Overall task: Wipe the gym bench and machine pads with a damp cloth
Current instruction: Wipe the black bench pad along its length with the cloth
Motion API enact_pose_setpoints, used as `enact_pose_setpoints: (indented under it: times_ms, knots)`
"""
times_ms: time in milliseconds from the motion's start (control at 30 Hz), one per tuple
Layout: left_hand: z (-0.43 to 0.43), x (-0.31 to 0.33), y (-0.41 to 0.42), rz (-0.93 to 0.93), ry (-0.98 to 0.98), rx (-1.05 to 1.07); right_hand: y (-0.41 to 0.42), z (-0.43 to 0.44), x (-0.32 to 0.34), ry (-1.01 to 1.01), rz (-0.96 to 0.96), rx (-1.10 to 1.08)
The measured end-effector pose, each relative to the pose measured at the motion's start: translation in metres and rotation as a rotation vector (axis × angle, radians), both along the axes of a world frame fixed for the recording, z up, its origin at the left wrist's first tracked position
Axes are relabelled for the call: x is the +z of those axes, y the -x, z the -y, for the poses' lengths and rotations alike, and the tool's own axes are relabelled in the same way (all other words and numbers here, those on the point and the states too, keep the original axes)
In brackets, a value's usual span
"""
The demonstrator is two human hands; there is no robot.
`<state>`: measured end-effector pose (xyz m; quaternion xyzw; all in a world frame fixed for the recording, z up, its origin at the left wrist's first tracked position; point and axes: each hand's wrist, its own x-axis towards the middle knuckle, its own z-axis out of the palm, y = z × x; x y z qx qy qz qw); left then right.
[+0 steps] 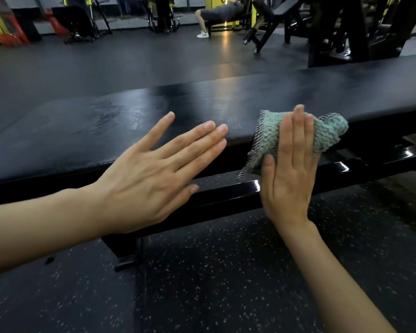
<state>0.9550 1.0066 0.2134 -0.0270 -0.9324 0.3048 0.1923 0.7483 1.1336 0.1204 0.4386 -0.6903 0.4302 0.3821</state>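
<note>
Wiping in progress: right hand (pixel 289 179), flat-palmed, presses green cloth (pixel 327 133) against bench (pixel 154 109) near edge. Left hand (pixel 151 179) open, empty. Bench top shows damp streaks at left; machine pads apparently remain.

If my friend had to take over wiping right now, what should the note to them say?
Left hand: open and flat, fingers spread, holding nothing, hovering by the near edge of the bench pad.
Right hand: flat, no closed grip, pressing the green cloth against the pad's near side edge, right of the middle.
Done: the top of the pad shows shiny wet streaks near its left and middle, so that part looks wiped.
Left: the rest of the near edge, the far right end of the pad, and the machine pads farther back, which look untouched from here.
</note>
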Motion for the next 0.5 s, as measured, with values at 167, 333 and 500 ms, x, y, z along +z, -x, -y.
enact_pose_setpoints:
  times_ms: [167,333,500]
  knots:
    - [-0.004,0.001,0.014,0.006,0.009,-0.032,-0.01,0.011,0.005,0.199,0.19,0.022]
    - [-0.008,0.002,0.025,0.015,0.011,-0.046,-0.064,0.032,-0.006,0.203,0.227,0.189]
    - [-0.008,0.002,0.028,0.017,0.012,-0.045,-0.06,0.03,-0.017,0.141,0.158,0.182]
